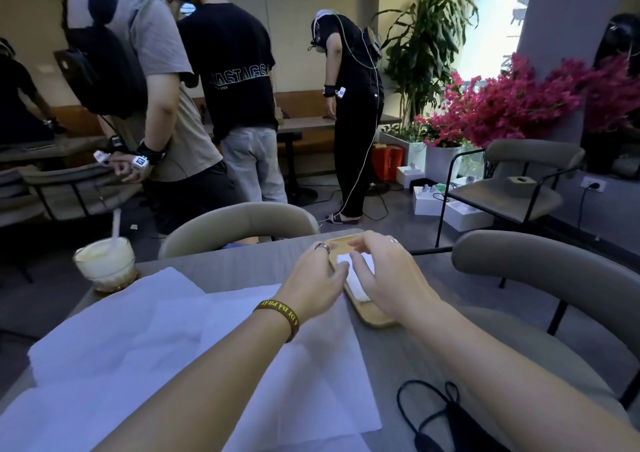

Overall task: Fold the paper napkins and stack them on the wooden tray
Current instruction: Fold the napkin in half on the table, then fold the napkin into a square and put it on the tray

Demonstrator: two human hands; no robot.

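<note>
Two hands meet over a wooden tray point(372, 316). Left hand point(317, 273), fingers loosely curled and holding nothing visible, rests at the tray's near-left edge. Right hand point(384, 271), fingers spread, presses down on a folded napkin point(356, 287) lying on the tray beneath its fingertips. Unfolded napkins point(173, 340) lie behind the left wrist.

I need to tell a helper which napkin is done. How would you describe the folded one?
On the grey table, find the wooden tray at the far right. The folded napkin lies on it between both hands, small and thick, unlike the flat open sheets nearer left.
</note>
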